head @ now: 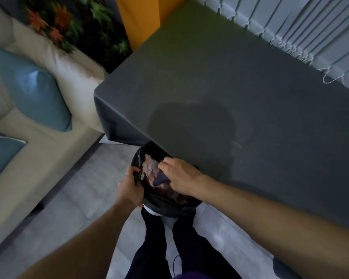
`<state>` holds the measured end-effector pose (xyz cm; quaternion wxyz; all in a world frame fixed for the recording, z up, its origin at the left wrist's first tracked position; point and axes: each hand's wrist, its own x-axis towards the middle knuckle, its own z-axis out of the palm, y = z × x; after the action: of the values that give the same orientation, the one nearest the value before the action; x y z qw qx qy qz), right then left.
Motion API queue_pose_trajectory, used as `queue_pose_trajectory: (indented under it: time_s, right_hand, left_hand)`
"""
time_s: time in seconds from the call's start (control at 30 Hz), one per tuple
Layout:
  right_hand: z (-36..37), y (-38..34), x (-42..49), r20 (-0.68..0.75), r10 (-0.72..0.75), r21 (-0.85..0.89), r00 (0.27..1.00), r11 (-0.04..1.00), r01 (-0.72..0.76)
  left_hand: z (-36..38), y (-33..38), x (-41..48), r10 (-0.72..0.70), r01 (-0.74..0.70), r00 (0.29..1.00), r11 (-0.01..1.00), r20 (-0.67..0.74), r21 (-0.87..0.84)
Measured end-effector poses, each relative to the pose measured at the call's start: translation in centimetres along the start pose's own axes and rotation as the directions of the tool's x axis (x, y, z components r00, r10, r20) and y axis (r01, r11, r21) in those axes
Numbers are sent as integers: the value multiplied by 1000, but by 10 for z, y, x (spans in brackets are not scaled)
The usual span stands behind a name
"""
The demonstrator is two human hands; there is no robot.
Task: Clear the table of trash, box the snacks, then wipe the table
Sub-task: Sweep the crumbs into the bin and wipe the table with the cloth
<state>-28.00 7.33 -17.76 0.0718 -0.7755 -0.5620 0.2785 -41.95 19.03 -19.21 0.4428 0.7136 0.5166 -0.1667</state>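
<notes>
The left hand (pixel 130 190) is curling its grip around the rim of the black plastic liner (pixel 163 204) of a round bin, probably holding the mouth wide so trash drops in cleanly. The right hand (pixel 179 176) is pinching a dark blue-grey flat scrap (pixel 161 179) in a closed grip just above the crumpled pinkish waste (pixel 149 168) inside. The bin's far side is disappearing under the dark grey cloth-covered worktop (pixel 230 87). A small yellow-printed patch (pixel 142 175) by the left thumb is too blurred to identify.
</notes>
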Motion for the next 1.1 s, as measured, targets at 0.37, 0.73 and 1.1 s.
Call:
queue_pose_trajectory:
  time_s: [0.37,0.73,1.1]
  right_hand:
    - [-48,41,22,-710,141,86,690,990,-113]
    - [-41,54,45,-510,285,-86,811,922,-378]
    - [23,-41,65,-24,90,-133,996,987,-92]
  left_hand:
    - [-10,-13,1,-17,17,1000,1000,-18,-25]
    - [-17,-34,-3,-9,3,997,998,-80,-69]
    - [-69,-83,-10,-43,13,988,981,-150,-194]
